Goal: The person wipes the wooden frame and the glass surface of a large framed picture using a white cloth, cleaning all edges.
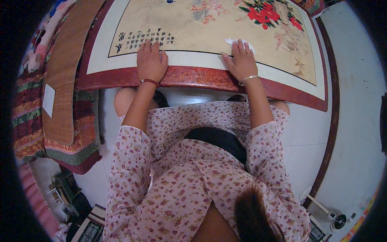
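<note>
A low table has a dark red wooden rim (193, 77) and a cream picture top (193, 44) with red flowers and dark writing. My left hand (152, 60) lies flat near the front edge, its fingers straight and reaching over the writing; it holds nothing. To the right, my right hand (243, 62) rests on the top with its fingers stretched out and its thumb apart. Under those fingers is a crumpled white tissue (230, 41), showing on both sides of them. Part of the tissue is hidden by the hand.
At left stands a seat covered in striped patterned cloth (30, 105), with a woven brown mat (60, 84) and a small white card (48, 100) on it. A small fan (338, 221) is at the lower right. My knees are under the table's near edge.
</note>
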`<act>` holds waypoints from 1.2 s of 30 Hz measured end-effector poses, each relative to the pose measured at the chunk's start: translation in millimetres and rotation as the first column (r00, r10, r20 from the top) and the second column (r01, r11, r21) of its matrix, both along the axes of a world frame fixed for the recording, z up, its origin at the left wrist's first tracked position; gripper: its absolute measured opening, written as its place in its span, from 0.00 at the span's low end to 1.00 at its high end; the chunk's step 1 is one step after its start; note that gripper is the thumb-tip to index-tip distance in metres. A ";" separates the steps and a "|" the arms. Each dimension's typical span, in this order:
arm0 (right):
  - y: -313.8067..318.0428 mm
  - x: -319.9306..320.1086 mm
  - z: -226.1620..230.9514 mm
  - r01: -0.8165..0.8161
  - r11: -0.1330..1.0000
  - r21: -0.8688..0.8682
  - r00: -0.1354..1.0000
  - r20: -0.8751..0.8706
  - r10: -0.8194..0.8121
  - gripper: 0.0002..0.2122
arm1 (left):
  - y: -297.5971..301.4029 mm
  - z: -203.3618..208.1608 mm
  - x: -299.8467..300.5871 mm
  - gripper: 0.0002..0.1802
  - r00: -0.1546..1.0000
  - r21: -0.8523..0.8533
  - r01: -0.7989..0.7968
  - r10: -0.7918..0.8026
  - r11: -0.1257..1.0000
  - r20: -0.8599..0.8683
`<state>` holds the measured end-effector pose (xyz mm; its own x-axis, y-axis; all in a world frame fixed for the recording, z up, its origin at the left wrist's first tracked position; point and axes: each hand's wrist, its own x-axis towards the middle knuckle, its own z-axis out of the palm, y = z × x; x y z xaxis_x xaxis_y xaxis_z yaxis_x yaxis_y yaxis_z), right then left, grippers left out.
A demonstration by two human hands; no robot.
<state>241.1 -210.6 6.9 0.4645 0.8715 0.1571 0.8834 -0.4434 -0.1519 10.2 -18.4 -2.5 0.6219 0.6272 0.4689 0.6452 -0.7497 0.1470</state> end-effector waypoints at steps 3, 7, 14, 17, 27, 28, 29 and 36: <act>-6.2 -6.1 -6.5 -0.017 1.000 0.013 1.000 0.011 0.017 0.36 | 2.6 -7.0 -0.9 0.23 1.000 0.011 -0.005 0.005 1.000 -0.004; -85.7 -52.6 6.1 -0.052 0.998 -0.031 0.998 -0.028 0.051 0.36 | -2.8 -11.9 1.2 0.23 0.999 -0.025 0.038 -0.038 0.999 -0.025; -73.1 -53.2 1.9 -0.057 0.996 0.062 0.998 -0.001 0.057 0.34 | 0.2 -3.6 -5.1 0.22 1.000 0.043 0.024 -0.024 0.999 -0.003; -14.2 -3.2 -18.8 -0.074 0.987 0.142 0.997 -0.003 0.076 0.34 | 3.7 -9.1 5.1 0.22 0.998 0.048 0.045 -0.047 0.998 0.035; -42.8 -119.3 16.1 -0.312 0.950 0.017 0.948 -0.057 0.312 0.35 | 0.9 -6.3 0.8 0.21 0.998 0.060 0.018 -0.021 0.998 0.057; -47.8 -125.6 15.3 -0.306 0.952 0.015 0.949 -0.075 0.306 0.36 | -1.8 -6.2 -1.8 0.21 0.999 0.063 0.019 -0.021 0.998 0.029; -49.6 -129.9 15.2 -0.301 0.954 0.013 0.949 -0.094 0.301 0.38 | -0.3 -6.2 -2.5 0.21 1.000 0.061 0.017 -0.019 0.998 0.021; 46.9 -107.3 -13.3 -0.344 0.915 0.210 0.937 0.012 0.349 0.31 | 4.4 -10.4 -0.8 0.21 0.997 -0.011 0.023 -0.022 1.000 0.077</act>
